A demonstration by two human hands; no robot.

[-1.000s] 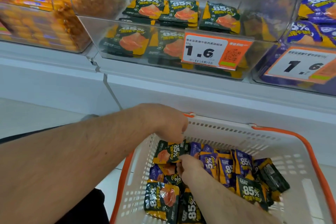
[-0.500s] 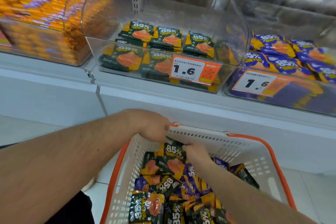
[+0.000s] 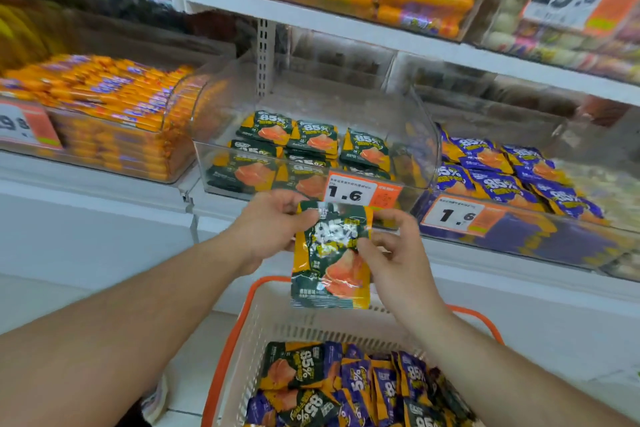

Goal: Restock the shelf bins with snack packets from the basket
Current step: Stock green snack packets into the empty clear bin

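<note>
My left hand (image 3: 266, 229) and right hand (image 3: 398, 256) both pinching one green packet (image 3: 329, 260), above my basket (image 3: 263, 322), before the clear bin (image 3: 311, 163)

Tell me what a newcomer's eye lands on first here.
The green snack packet held up at centre frame, gripped by the left hand and right hand. Behind it, the clear bin of matching green packets with its orange 1.6 price tag. Below, the orange-rimmed basket holds mixed green and purple packets.
</note>
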